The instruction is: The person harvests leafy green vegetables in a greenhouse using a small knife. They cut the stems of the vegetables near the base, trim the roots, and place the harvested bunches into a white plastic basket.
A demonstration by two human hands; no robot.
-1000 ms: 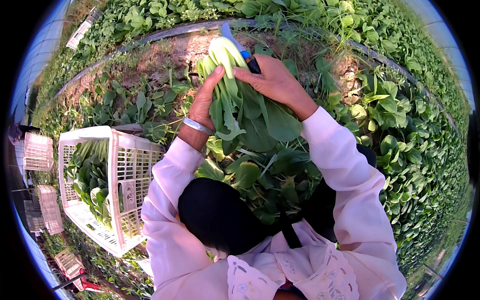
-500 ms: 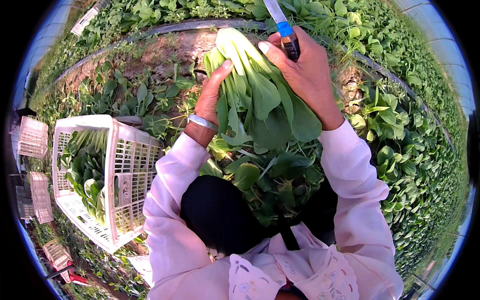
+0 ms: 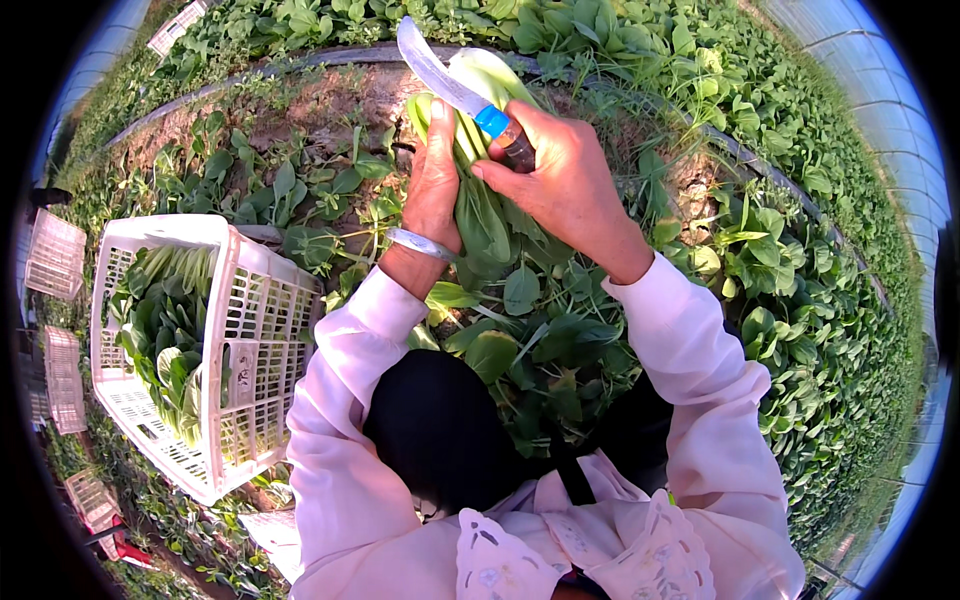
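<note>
Leafy greens [image 3: 484, 222] gripped in left hand [image 3: 434, 190], partly beneath right hand [image 3: 565, 170], which clasps knife [image 3: 460, 94].

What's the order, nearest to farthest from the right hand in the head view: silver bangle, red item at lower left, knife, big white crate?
From the right hand:
1. Knife: in its grip, blade toward upper left
2. Silver bangle: left, slightly lower
3. Big white crate: farther left, lower
4. Red item: lower-left rim
</note>
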